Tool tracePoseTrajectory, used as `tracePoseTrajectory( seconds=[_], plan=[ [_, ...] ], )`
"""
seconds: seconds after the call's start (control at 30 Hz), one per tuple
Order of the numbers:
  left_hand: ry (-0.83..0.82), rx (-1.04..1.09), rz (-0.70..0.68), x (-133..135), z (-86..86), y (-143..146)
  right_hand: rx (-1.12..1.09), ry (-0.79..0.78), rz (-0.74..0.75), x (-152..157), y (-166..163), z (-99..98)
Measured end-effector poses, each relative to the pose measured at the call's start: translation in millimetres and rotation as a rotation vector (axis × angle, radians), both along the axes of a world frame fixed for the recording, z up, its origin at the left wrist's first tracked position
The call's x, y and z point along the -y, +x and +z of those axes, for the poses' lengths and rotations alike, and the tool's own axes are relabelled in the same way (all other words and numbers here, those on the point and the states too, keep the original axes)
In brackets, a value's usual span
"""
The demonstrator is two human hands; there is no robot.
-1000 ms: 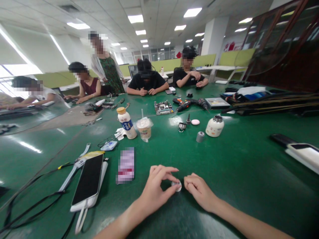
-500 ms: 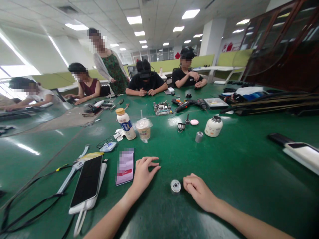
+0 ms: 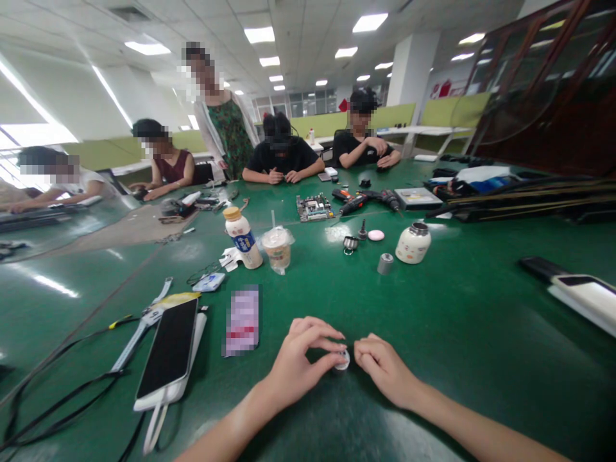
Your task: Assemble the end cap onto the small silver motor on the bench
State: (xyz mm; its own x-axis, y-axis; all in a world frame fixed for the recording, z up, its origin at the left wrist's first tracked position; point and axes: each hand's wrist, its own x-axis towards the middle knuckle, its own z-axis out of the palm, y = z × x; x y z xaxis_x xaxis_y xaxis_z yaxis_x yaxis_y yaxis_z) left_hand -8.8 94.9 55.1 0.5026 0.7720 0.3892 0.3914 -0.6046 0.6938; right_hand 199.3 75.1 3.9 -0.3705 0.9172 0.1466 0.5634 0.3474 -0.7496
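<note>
My left hand (image 3: pixel 305 356) reaches in from the left, its thumb and index finger closed in a pinch at the top of a small round silver part (image 3: pixel 343 363). The fingertips cover much of that part, and whatever sits between them is too small or hidden to make out. Just to the right, my right hand (image 3: pixel 382 367) rests on the green table (image 3: pixel 447 327) as a loose fist. Its curled fingers hide anything inside. A phone with a lit screen (image 3: pixel 242 321) lies left of my left hand.
A dark phone on a white power bank (image 3: pixel 168 353) lies at left with cables. Farther back stand a drink bottle (image 3: pixel 244 239), a plastic cup (image 3: pixel 278 249), a metal cylinder (image 3: pixel 385 264) and a cream flask (image 3: pixel 412 244). Beyond are a circuit board (image 3: pixel 314 208), power drills (image 3: pixel 368 200) and several people.
My left hand has moved right and slightly down, from beside the lit phone to the round silver part. My right hand has stayed put. The standing person in the background has shifted right.
</note>
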Motion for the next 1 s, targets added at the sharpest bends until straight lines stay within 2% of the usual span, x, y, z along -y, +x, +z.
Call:
tracePoseTrajectory(
  seconds=[0.4,0.6,0.8,1.0],
  plan=[
    [0.082,-0.049,-0.058,3.2,1.0,-1.1,0.001,0.011,0.005,-0.3,-0.1,-1.2],
    [0.096,-0.064,-0.162,9.7,8.0,-4.7,-0.004,0.005,-0.007,-0.6,-0.4,-0.8],
    [0.132,-0.089,-0.009,7.1,3.2,-2.8,-0.002,-0.008,0.000,0.0,-0.2,1.1],
    [0.095,-0.086,0.005,5.7,2.8,0.9,0.000,-0.005,0.002,-0.6,0.1,-1.5]
  ],
)
